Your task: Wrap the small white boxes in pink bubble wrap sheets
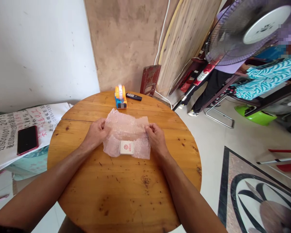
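Where the floor meets the walls, your round wooden desk (126,184) takes up the middle of the view, its varnished top marked with dark knots. Beyond it, to the right, a tall pedestal fan (235,38) leans across the view, and behind it stands a person in a lilac top and black trousers (201,94), partly hidden. A dark red wooden chair (149,79) shows its back past the far edge of the desk. To your left, beside the desk, lies a white sack (5,129) printed in black and red.

In front of you, a sheet of pink bubble wrap (126,124) is spread over the desk between your hands. Your left grip (97,132) is closed on its left edge, thumb and fingers pinching the film; your right grip (156,136) pinches the right edge in the same way.

Near the far rim of the desk stands an orange and blue tape dispenser (120,97) with a roll in it. A phone (27,139) with a dark screen and red edge rests on the sack. The small white box (126,148) with red print lies on the near part of the wrap, midway between its sides. Just right of the dispenser is a slim black object (134,96), too small to identify.
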`<state>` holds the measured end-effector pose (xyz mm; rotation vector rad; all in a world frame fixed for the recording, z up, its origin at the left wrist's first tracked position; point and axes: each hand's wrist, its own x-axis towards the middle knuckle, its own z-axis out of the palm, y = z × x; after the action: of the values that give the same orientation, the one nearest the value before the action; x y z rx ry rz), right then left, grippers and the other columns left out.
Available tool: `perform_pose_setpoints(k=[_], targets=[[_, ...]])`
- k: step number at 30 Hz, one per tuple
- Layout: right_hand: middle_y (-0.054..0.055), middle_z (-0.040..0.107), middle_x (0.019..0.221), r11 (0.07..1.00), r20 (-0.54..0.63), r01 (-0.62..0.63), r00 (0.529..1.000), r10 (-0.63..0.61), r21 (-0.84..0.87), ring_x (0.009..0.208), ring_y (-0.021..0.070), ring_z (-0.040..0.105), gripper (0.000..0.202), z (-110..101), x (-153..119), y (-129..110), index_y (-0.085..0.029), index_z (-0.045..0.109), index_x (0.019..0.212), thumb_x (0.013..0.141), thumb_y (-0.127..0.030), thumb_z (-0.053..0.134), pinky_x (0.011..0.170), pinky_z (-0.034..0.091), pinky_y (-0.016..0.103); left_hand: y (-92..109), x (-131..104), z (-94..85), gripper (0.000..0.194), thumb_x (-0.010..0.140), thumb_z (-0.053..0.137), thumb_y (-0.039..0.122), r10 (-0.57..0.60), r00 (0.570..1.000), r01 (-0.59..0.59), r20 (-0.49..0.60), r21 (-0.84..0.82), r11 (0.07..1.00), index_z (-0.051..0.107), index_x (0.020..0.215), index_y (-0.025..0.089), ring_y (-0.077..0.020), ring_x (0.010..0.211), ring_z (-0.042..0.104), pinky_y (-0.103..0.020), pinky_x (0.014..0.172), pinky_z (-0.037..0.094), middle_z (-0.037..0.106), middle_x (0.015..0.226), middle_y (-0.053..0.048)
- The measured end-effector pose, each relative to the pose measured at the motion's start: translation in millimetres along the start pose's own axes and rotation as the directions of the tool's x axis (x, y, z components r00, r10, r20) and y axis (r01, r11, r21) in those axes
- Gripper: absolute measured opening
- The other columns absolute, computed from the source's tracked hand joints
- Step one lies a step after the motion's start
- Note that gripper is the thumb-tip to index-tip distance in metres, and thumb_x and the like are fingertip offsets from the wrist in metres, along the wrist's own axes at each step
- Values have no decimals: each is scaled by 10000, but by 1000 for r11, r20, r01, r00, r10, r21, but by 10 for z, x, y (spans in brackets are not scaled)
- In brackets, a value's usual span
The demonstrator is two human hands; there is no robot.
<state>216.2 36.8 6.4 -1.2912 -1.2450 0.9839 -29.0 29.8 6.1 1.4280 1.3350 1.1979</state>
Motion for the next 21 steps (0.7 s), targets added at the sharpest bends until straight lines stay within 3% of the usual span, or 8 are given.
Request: perform_pose_setpoints(k=[5,9,11,13,15,17,19,21], targets=[[-23,574,653,894,-33,121,988,-150,-432,593,157,479,147,-109,58,56,-227,592,906,779,-301,592,612,358,290,-28,71,-71,451,701,606,294,-4,998,18,-65,222,975,602,1129,152,-163,570,542,-268,548,437,608,651,16],[9,633,792,859,-63,168,972,-226,-483,643,168,532,269,-126,7,-54,-228,604,1040,777,-283,603,667,410,319,67,-14,-103,490,736,617,291,264,941,-181,-213,342,922,577,1212,182,-164,764,577,-257,642,464,630,885,-22],[25,646,832,888,-18,242,963,-270,-391,699,175,566,243,-115,-67,-157,-228,619,1037,810,-310,597,697,441,322,131,-77,-126,382,775,598,288,342,931,-281,-128,348,895,624,1144,195,-172,827,578,-254,662,462,656,952,-40],[52,678,929,915,98,303,953,-287,-267,825,191,612,232,-98,-158,-254,-227,637,1040,858,-359,578,778,467,330,173,-122,-148,295,792,588,297,339,939,-337,54,338,879,664,1057,192,-182,829,578,-264,665,462,689,977,-54],[76,683,1111,920,246,330,929,-277,-211,993,214,618,289,-81,-236,-310,-233,642,1101,876,-404,585,889,459,357,178,-141,-161,325,774,596,306,294,928,-357,227,329,874,672,1068,187,-189,813,587,-275,663,464,706,1007,-66],[87,660,1214,907,374,337,899,-230,-253,1078,237,601,403,-74,-277,-313,-240,625,1194,835,-421,654,952,435,391,152,-141,-163,469,742,603,295,234,906,-353,354,324,878,632,1198,190,-187,786,599,-280,660,469,707,1036,-69],[85,680,1146,897,441,316,884,-159,-310,1026,236,615,501,-84,-279,-290,-233,614,1239,776,-391,723,930,444,395,126,-137,-164,597,727,595,270,166,892,-321,421,332,887,560,1319,201,-162,693,584,-263,614,458,704,990,-50],[56,696,992,914,468,282,876,-120,-292,909,201,627,446,-114,-267,-292,-219,645,1191,770,-342,722,857,469,354,132,-141,-185,587,743,584,272,113,901,-277,418,355,893,560,1328,228,-133,562,517,-233,517,396,682,827,-10]])
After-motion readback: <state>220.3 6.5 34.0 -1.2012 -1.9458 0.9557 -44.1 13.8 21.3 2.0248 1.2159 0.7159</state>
